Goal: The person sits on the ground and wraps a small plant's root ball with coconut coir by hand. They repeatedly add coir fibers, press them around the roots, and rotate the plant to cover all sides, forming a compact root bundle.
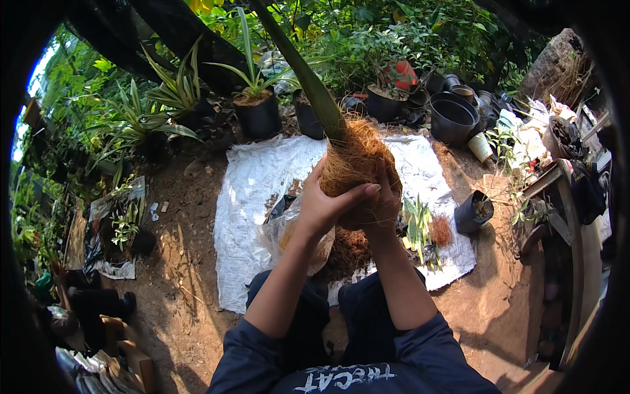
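Note:
Both of my hands clasp a bundle of brown coconut fibre [352, 157] wrapped around the base of a plant with a thick green stem [305, 74]. My left hand [327, 202] cups its near left side, the thumb lying across the front. On the right side, my right hand [389, 192] presses against the fibre, its fingers partly hidden. The plant is raised above a white woven sheet [236, 197] and leans up to the left. Beneath my hands lie a clear plastic bag [300, 241] and a heap of dark brown fibre [349, 251].
On the sheet's right lie variegated leaves [417, 226] and a reddish fibre ball [440, 231]. A black pot [473, 212] tilts at the sheet's edge. Behind stand potted plants [257, 113] and a black plastic pot [453, 115]. A wooden frame [566, 212] is at right.

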